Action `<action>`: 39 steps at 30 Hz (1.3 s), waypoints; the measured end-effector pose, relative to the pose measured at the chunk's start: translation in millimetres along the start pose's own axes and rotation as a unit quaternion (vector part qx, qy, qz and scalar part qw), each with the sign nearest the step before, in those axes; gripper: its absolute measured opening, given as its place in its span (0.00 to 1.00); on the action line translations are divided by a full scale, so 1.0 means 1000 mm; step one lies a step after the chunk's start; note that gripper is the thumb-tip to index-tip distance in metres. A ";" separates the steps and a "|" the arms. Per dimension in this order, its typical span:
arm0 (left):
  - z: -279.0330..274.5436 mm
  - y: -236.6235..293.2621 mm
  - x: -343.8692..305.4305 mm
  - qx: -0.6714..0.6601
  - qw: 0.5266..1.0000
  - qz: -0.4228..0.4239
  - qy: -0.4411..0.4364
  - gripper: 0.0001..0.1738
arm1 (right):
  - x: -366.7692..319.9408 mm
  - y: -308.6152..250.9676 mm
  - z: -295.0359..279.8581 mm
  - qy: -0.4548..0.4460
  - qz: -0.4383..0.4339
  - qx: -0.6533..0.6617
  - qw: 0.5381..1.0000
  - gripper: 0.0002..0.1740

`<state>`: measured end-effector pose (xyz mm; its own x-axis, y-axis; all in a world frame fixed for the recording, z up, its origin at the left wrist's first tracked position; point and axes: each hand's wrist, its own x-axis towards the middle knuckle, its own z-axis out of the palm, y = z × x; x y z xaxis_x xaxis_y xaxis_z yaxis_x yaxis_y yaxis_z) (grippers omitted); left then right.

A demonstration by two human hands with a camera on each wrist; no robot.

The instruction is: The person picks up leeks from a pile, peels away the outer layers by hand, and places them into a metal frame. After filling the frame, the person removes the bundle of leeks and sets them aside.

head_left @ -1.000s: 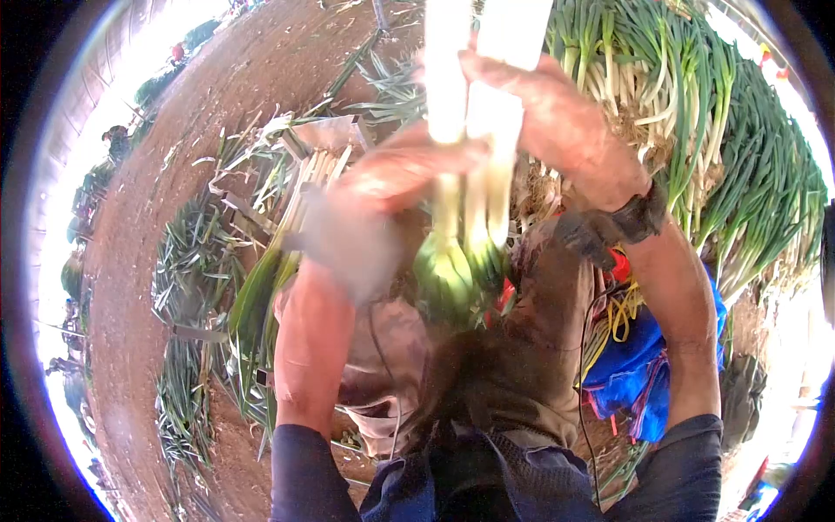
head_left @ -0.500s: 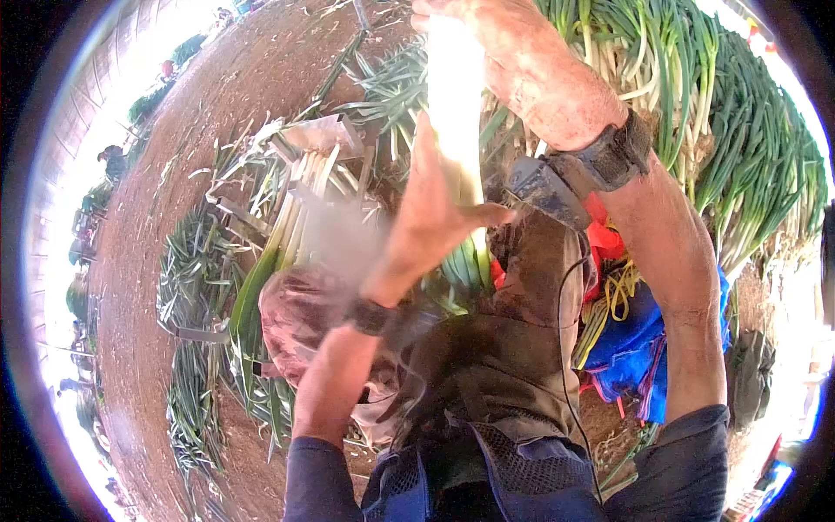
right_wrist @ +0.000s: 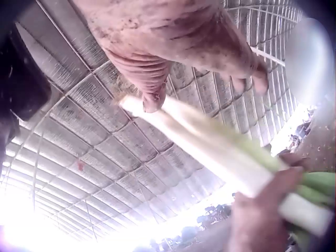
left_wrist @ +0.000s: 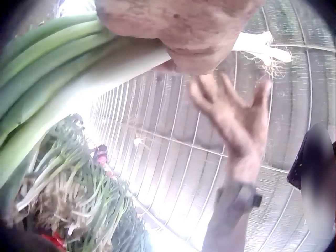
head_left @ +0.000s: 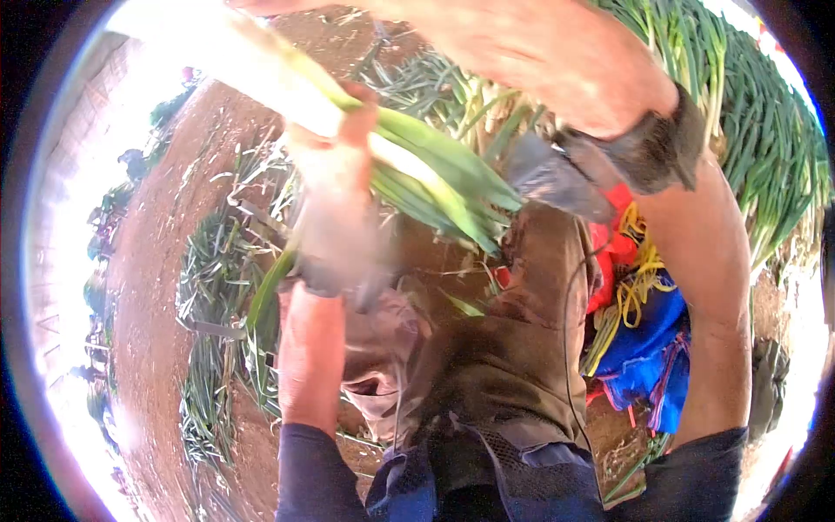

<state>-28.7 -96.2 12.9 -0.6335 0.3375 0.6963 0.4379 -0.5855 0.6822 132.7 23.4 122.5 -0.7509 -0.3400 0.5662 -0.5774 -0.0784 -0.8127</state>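
A bunch of leeks (head_left: 426, 165) lies slanted in the head view, green leaves toward the lap and white stems to the upper left, washed out by glare. My left hand (head_left: 335, 165) wraps round it where white turns green; the left hand (left_wrist: 178, 31) and the leeks (left_wrist: 47, 79) are large in the left wrist view. Below the root end there, my right hand (left_wrist: 236, 115) has its fingers spread. In the right wrist view the thumb of the right hand (right_wrist: 178, 42) overlaps the stems near the roots; whether it touches them is unclear.
Piled leeks (head_left: 765, 139) fill the right side, with more leeks (head_left: 444, 83) ahead. Leafy greens (head_left: 209, 296) lie on the soil at the left, by a metal bracket (head_left: 217, 330). A blue bag (head_left: 648, 348) with yellow strings (head_left: 639, 283) is beside the right thigh.
My left hand, spread beside the stems half a second ago, now grips the leeks. The bunch has swung from upright to slanting up and left. My right hand has moved left with its arm.
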 end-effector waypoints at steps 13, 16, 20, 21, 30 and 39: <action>-0.166 0.252 0.102 0.445 0.867 0.203 0.094 0.23 | -0.023 0.090 -0.061 0.359 0.254 -0.217 0.872 0.36; -0.211 0.308 0.113 0.622 0.773 0.097 0.077 0.25 | -0.021 0.121 -0.075 0.327 0.268 -0.227 0.877 0.39; -0.245 0.278 0.095 0.744 0.667 -0.008 -0.030 0.27 | -0.021 0.161 -0.092 0.281 0.304 -0.184 0.892 0.41; -0.254 0.256 0.088 0.746 0.661 -0.031 -0.079 0.27 | -0.022 0.166 -0.092 0.254 0.328 -0.177 0.893 0.42; -0.363 0.003 -0.020 0.534 0.692 -0.409 -0.261 0.27 | -0.044 0.250 -0.139 0.180 0.493 -0.085 0.847 0.45; -0.379 -0.225 -0.073 0.386 0.737 -0.507 -0.226 0.10 | 0.027 0.470 -0.120 0.121 0.524 0.024 0.843 0.53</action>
<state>-323.0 -268.4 -276.5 -0.6837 0.6268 -0.3738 0.2291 0.6706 0.7055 -197.8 89.3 -227.7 -0.8868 -0.0459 -0.4600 0.4535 0.1057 -0.8849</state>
